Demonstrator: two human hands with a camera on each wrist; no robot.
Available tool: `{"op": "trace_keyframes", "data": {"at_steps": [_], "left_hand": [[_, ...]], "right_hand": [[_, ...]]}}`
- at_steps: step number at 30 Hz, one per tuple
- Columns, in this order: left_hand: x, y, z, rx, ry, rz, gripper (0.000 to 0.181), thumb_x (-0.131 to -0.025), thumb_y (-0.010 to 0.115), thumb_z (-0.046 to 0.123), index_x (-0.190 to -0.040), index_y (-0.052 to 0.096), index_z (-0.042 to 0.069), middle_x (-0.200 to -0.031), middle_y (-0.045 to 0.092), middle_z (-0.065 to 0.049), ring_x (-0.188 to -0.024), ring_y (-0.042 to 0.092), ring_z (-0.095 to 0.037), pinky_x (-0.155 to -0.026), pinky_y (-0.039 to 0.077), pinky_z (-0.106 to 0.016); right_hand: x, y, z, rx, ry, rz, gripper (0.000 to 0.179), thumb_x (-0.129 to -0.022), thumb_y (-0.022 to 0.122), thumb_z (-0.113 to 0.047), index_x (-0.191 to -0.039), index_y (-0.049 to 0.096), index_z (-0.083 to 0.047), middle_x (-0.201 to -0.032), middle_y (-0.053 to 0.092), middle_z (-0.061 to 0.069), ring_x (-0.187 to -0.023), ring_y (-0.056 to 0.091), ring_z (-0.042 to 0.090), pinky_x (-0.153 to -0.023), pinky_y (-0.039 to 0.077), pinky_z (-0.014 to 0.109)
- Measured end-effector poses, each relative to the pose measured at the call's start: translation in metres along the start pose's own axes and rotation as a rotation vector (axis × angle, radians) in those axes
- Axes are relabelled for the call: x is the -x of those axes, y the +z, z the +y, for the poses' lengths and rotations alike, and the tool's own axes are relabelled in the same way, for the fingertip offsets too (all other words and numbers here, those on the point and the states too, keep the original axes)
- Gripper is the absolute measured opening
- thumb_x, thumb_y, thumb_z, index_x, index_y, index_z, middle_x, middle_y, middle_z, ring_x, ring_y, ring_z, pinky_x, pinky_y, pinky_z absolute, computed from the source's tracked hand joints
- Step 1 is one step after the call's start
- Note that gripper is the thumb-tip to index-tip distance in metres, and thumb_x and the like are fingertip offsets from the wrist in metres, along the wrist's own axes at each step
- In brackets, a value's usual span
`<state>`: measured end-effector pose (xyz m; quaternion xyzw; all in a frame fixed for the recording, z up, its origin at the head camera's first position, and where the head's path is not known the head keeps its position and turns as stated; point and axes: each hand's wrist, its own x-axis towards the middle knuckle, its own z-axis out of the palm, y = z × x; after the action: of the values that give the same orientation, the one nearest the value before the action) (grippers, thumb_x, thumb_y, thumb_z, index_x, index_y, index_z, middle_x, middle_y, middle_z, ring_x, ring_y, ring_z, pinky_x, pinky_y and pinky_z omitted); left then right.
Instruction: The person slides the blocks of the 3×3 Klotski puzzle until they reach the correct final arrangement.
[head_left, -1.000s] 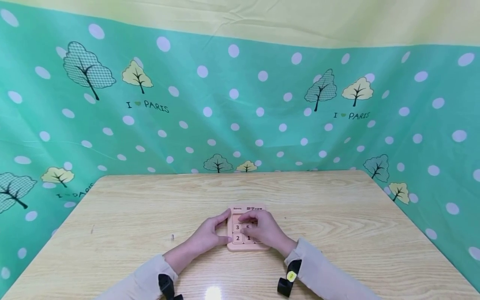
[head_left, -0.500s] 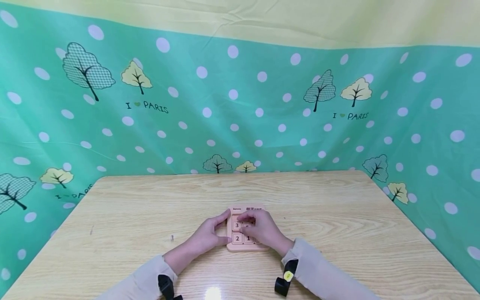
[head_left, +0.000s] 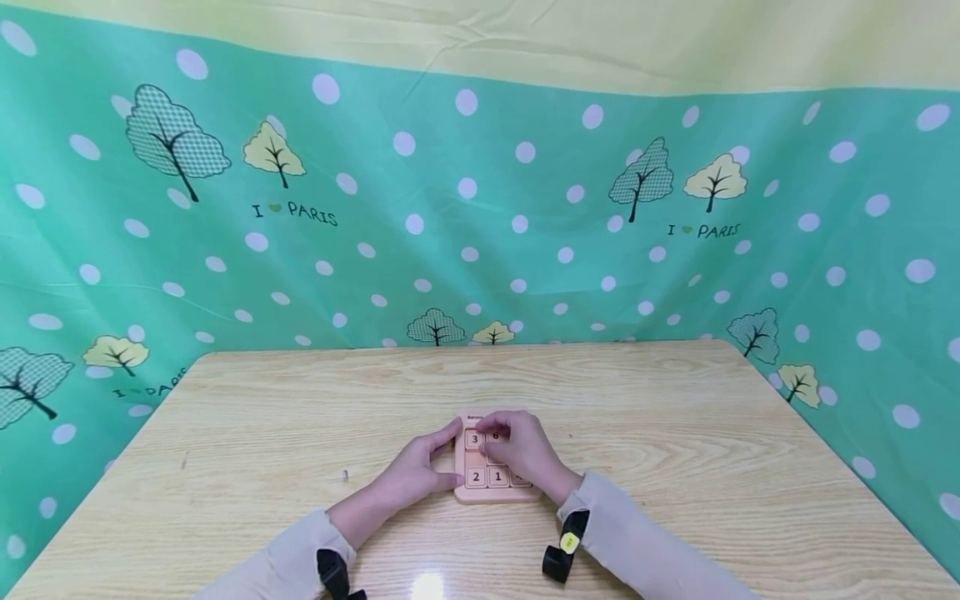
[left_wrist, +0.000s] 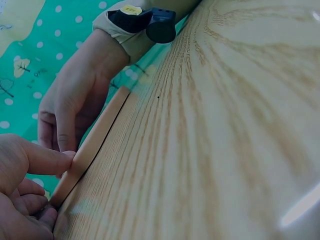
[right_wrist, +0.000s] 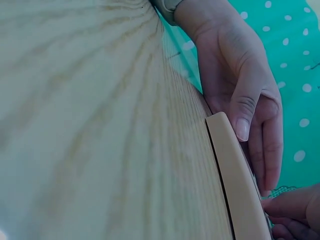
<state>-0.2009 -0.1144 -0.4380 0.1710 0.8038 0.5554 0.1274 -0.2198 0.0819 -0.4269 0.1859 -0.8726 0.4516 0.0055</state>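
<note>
- Left hand (head_left: 415, 473): thumb and finger spread, touching the board's (head_left: 495, 497) left edge
- Right hand (head_left: 519, 450): fingertips by far-left tile 3 (head_left: 473, 440); whether pinching, cannot tell
- Tile 2 (head_left: 476, 477): near left

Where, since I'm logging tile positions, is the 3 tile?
In the head view, the 3 tile is in the top-left slot of the pink board, left of the 6 tile, near the right hand.
</note>
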Motion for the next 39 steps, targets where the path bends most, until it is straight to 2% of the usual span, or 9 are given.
{"op": "trace_keyframes", "data": {"at_steps": [5, 14, 22, 27, 32, 39], "left_hand": [[0.000, 0.000, 0.001, -0.018, 0.007, 0.003, 0.080, -0.078, 0.073, 0.006, -0.145, 0.031, -0.001, -0.150, 0.030, -0.018, -0.138, 0.027, -0.032, -0.113, 0.022, -0.044], [0.000, 0.000, 0.001, -0.018, 0.015, -0.001, 0.079, -0.079, 0.073, 0.007, -0.144, 0.031, -0.002, -0.150, 0.030, -0.018, -0.138, 0.027, -0.033, -0.112, 0.024, -0.045], [0.000, 0.001, 0.003, -0.004, 0.017, -0.001, 0.079, -0.078, 0.073, 0.006, -0.144, 0.030, -0.003, -0.150, 0.030, -0.018, -0.138, 0.028, -0.032, -0.113, 0.022, -0.044], [0.000, 0.001, 0.004, 0.003, 0.032, -0.001, 0.079, -0.078, 0.074, 0.006, -0.143, 0.031, -0.005, -0.148, 0.031, -0.021, -0.137, 0.029, -0.033, -0.113, 0.022, -0.045], [0.002, 0.001, 0.004, 0.013, 0.025, 0.000, 0.079, -0.078, 0.074, 0.005, -0.144, 0.032, -0.004, -0.149, 0.031, -0.020, -0.137, 0.029, -0.033, -0.112, 0.024, -0.045], [0.002, 0.001, 0.005, 0.017, 0.033, 0.005, 0.079, -0.077, 0.074, 0.004, -0.143, 0.032, -0.004, -0.149, 0.031, -0.019, -0.138, 0.027, -0.032, -0.113, 0.022, -0.044]], "right_hand": [[-0.003, 0.000, 0.002, -0.006, -0.020, 0.009, 0.024, -0.079, 0.070, 0.000, -0.103, 0.069, -0.003, -0.100, 0.070, 0.006, -0.095, 0.063, 0.020, -0.084, 0.053, 0.034], [-0.004, 0.000, 0.001, -0.002, -0.008, 0.012, 0.024, -0.079, 0.070, 0.000, -0.103, 0.069, -0.003, -0.099, 0.070, 0.006, -0.093, 0.062, 0.020, -0.083, 0.053, 0.035], [-0.003, -0.003, 0.006, -0.059, -0.014, -0.015, 0.026, -0.081, 0.070, -0.004, -0.107, 0.069, -0.005, -0.105, 0.068, 0.006, -0.099, 0.062, 0.020, -0.089, 0.051, 0.038], [0.003, -0.005, 0.009, -0.084, -0.025, -0.021, 0.024, -0.082, 0.069, -0.005, -0.106, 0.069, -0.006, -0.106, 0.068, 0.006, -0.097, 0.062, 0.019, -0.086, 0.052, 0.032], [0.014, -0.005, 0.006, -0.086, -0.027, -0.041, 0.023, -0.083, 0.069, -0.007, -0.106, 0.069, -0.005, -0.105, 0.068, 0.005, -0.098, 0.062, 0.019, -0.087, 0.052, 0.032], [0.025, -0.006, 0.000, -0.097, 0.000, -0.088, 0.024, -0.080, 0.072, -0.010, -0.103, 0.070, -0.005, -0.100, 0.069, 0.005, -0.094, 0.062, 0.018, -0.081, 0.053, 0.027]]}}
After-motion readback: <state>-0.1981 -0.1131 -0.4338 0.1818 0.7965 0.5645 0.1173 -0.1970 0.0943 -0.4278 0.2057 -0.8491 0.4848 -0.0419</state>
